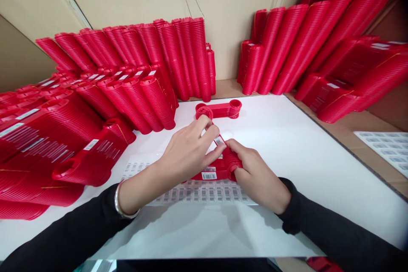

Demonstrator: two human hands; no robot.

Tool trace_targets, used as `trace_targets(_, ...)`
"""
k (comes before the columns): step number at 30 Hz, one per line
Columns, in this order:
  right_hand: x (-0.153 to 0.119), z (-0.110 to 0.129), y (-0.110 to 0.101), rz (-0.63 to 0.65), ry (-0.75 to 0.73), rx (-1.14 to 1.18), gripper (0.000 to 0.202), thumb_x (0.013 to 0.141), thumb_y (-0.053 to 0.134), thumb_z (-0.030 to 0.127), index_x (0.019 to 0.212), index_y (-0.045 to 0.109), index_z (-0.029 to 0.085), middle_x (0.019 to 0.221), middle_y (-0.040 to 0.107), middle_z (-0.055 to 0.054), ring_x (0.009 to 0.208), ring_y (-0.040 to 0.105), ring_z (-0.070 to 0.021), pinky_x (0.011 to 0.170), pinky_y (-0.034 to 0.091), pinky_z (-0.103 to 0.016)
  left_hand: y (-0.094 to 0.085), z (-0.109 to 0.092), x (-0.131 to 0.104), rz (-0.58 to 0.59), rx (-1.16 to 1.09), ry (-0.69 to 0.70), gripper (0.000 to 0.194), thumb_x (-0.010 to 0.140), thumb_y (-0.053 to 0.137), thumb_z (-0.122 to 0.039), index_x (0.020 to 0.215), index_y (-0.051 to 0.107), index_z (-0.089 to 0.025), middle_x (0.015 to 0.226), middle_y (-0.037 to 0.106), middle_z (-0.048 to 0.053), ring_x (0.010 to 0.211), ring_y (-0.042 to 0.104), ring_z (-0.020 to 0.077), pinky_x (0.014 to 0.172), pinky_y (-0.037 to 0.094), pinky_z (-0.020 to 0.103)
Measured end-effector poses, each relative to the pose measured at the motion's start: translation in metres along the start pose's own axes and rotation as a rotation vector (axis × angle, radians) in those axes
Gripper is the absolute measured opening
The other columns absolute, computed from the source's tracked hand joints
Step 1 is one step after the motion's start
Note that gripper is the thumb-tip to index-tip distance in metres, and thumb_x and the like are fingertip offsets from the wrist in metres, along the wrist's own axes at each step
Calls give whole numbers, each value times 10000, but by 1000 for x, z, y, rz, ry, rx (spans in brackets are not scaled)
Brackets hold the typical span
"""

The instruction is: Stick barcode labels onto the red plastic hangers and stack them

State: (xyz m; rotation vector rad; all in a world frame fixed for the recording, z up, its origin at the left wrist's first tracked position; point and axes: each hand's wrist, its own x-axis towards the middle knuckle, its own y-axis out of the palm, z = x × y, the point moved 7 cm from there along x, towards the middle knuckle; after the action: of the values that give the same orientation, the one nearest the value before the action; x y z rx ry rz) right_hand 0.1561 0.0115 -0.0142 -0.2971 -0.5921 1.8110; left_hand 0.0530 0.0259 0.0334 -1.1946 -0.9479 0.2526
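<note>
A red plastic piece (219, 137) with ring-shaped ends and a white barcode label slants up from a small stack of like red pieces (234, 163). My right hand (258, 176) is wrapped round the right end of this stack, thumb in front. My left hand (191, 146) is closed over the slanted piece, its fingers curled near the upper ring and its thumb by the label. Another barcode label (209, 175) shows on the stack's front. Under my hands lies a sheet of barcode labels (204, 193), partly covered.
Just beyond my hands a short bundle of red pieces (223, 109) lies on the white table (287, 144). Tall red stacks (174, 59) line the left and back, many labelled. More stacks (290, 46) lean at the right, near another label sheet (387, 146) on cardboard.
</note>
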Motion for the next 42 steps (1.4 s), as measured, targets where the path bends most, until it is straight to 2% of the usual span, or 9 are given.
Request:
trace_targets(5,-1,1,1,-2,-21,-1,286,589,321,0,766,355,222,698,494,37,618,442,-125,557,331,-234,0,0,-1,-51,113,68,349,875,394,-454,950,504,-131,1045,500,135,836,552,213,534,461,277)
trace_targets(10,-3,3,2,31,-6,29,309,597,318,2,806,378,222,733,518,33,633,470,-126,558,346,-234,2,10,1,-109,117,42,513,847,380,-570,1074,441,-114,1107,488,179,926,552,259,586,508,320)
trace_targets(12,-3,4,2,31,-14,21,311,603,325,5,818,386,222,741,522,32,652,486,-131,570,350,-238,3,13,2,-121,101,34,488,865,367,-547,1122,422,-136,1078,499,154,923,557,240,591,507,300)
trace_targets(16,-2,7,2,48,-38,10,286,619,330,2,799,379,219,754,530,24,696,508,-143,596,349,-245,-1,21,3,-192,65,-38,285,920,365,-370,1078,460,-152,951,500,89,847,558,182,621,492,265)
trace_targets(22,-2,9,0,62,-52,6,311,630,335,-9,830,422,213,781,566,9,699,515,-150,607,354,-248,-14,40,2,-271,-298,-203,249,882,478,-306,1093,503,-174,1064,421,92,899,506,152,759,477,285)
trace_targets(29,3,0,-10,11,-47,-11,296,646,347,-4,826,449,208,790,584,4,702,521,-151,615,365,-248,-14,53,4,-306,-718,-240,114,873,466,-188,971,525,-192,1021,473,59,722,512,100,666,462,263)
trace_targets(34,5,-2,-19,-52,-51,18,329,632,332,-8,842,473,203,833,600,3,736,540,-148,644,383,-246,-8,57,7,-277,-806,-172,158,837,478,-130,983,510,-180,1066,469,69,910,538,137,785,479,283)
trace_targets(37,6,-3,-21,-76,-53,11,340,628,330,-7,854,473,203,860,600,0,761,545,-150,656,387,-246,-6,56,7,-239,-699,-139,196,819,438,-80,970,515,-177,1064,459,69,953,519,140,805,468,283)
trace_targets(42,6,-5,-18,-51,-40,-86,318,623,334,-7,827,454,206,797,584,-5,703,524,-154,624,368,-253,8,30,7,47,-307,112,146,805,440,-97,843,566,-161,901,546,46,910,475,175,824,400,335)
